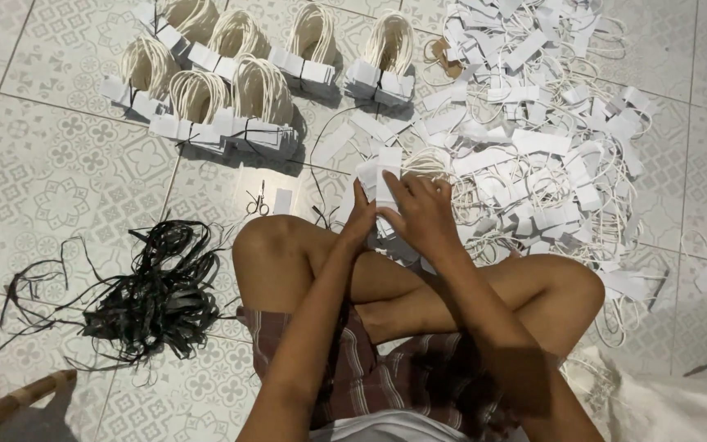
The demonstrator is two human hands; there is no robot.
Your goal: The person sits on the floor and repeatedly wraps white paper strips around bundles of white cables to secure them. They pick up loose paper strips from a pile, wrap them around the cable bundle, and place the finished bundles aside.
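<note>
Seen from above, seated cross-legged on a patterned tiled floor. Left hand and right hand meeting just above the knees, both closed around a small stack of white paper tags; left fingers curled and pressing the stack's left side, right fingers wrapped over its right side and top. White cord loops trailing from the held stack toward the floor's far side.

Spread over the floor's far right area, a large loose heap of white tags and cords, reaching to just beside the right hand. Along the floor's far edge, left of centre, finished bundles of tags with looped cords standing in two rough rows, close together. Between those bundles and the left knee, small scissors lying flat, with a single white tag just beside them. Toward the floor's near left, well apart from the hands, a tangled pile of black strips. At the near left corner, part of a wooden frame. Plaid shorts across the lap.
</note>
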